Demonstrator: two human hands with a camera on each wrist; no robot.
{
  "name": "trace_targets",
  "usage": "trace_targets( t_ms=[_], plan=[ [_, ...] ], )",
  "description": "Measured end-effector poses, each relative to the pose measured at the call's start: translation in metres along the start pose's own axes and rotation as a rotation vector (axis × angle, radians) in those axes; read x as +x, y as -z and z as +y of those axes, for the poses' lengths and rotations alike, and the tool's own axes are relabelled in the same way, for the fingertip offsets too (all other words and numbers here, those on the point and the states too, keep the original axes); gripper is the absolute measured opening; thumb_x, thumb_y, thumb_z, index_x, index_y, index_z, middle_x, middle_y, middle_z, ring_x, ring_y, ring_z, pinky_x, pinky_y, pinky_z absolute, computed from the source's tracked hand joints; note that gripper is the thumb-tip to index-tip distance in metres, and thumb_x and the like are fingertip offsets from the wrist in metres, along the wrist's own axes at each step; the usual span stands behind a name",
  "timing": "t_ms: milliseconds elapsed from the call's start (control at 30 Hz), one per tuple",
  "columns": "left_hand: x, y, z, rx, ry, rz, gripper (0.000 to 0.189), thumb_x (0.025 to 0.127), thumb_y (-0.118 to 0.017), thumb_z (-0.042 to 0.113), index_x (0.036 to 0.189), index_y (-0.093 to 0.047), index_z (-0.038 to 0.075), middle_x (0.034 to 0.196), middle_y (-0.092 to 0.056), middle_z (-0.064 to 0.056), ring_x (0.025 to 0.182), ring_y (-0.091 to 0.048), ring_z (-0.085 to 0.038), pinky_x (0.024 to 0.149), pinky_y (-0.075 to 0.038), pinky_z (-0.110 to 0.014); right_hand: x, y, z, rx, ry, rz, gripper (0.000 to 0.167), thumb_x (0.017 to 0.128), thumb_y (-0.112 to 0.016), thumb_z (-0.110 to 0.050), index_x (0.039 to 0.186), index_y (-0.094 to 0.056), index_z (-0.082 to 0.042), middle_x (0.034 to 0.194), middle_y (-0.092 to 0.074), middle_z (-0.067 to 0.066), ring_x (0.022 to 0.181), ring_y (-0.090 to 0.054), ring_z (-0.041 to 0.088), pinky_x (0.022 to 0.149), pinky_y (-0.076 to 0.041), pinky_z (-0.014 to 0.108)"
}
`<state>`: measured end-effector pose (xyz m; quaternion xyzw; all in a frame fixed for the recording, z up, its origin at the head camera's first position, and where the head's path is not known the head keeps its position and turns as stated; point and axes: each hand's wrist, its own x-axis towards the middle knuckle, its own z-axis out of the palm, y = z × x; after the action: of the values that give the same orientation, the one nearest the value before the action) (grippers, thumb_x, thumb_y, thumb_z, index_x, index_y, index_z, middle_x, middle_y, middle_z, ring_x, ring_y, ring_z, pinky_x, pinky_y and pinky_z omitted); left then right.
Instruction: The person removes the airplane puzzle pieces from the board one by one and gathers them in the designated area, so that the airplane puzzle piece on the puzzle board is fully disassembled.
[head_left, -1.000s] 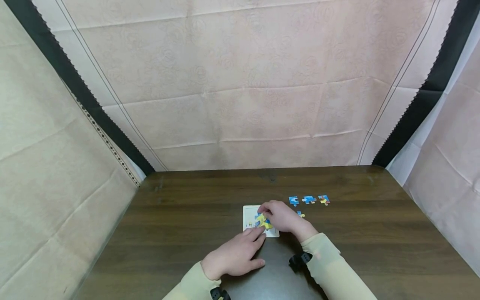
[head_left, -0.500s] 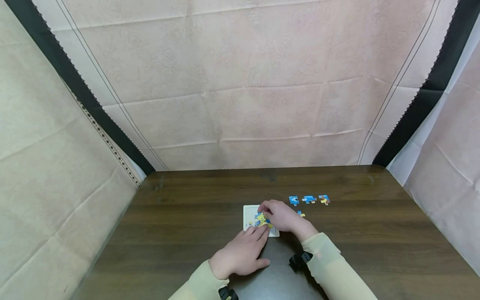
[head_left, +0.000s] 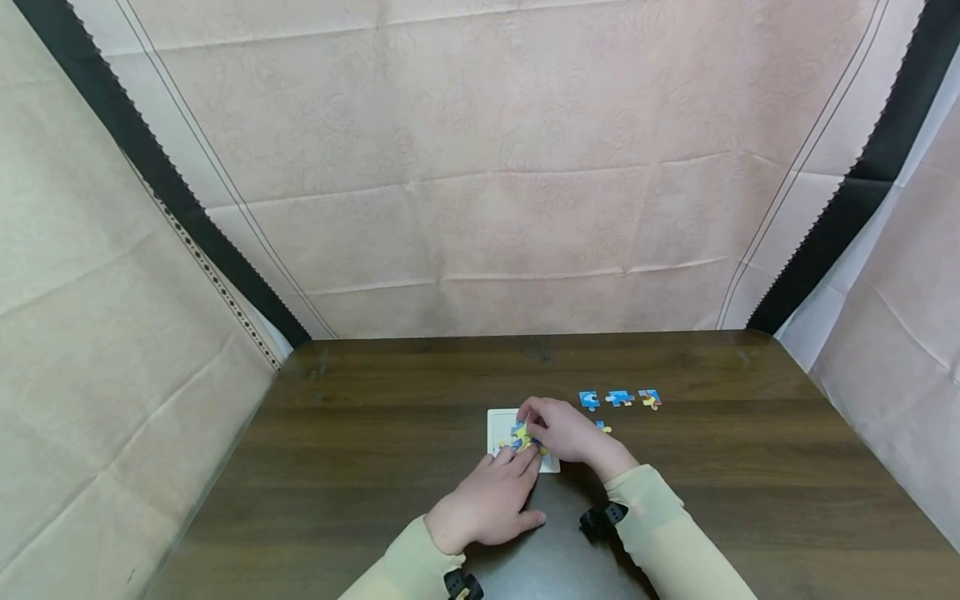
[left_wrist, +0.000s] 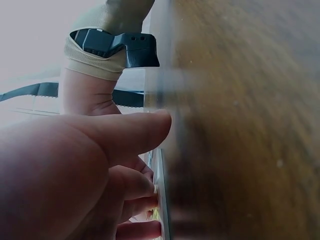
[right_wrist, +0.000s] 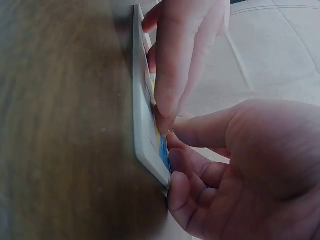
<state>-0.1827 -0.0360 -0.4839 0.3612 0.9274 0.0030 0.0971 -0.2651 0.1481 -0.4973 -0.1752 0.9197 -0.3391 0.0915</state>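
A small white puzzle tray lies on the brown table, with yellow and blue jigsaw pieces set in it. My left hand reaches over the tray's near edge, its extended fingertips pressing on the pieces while the thumb sticks out to the side. From the right, my right hand bends over the upper right of the tray. Its thumb and curled fingers pinch at a blue jigsaw piece, mostly hidden by the fingers. In the right wrist view the fingertips of both hands meet closely there.
Three loose jigsaw pieces form a row behind the right hand: one blue, another blue, and one with red and yellow. A further piece shows partly beside the right hand. Pale cloth walls enclose the table.
My left hand has slid a little right and forward, its fingertips now nearer the right hand's. The right hand stays almost in place over the tray.
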Motion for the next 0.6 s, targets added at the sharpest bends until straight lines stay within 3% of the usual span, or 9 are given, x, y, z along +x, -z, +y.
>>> trace_targets(
  t_ms=[600],
  plan=[
    [-0.0017, 0.0017, -0.0003, 0.018, -0.004, 0.013, 0.081, 0.104, -0.063, 0.057, 0.166, -0.041, 0.011, 0.172, -0.035, 0.0, 0.143, -0.039, -0.019, 0.116, -0.04, -0.041, 0.0008, 0.0025, 0.0049, 0.066, 0.012, -0.014, 0.012, 0.106, -0.067, -0.011, 0.117, -0.07, -0.015, 0.095, -0.063, -0.003, 0.088, -0.058, 0.017, 0.084, -0.051, 0.041]
  ],
)
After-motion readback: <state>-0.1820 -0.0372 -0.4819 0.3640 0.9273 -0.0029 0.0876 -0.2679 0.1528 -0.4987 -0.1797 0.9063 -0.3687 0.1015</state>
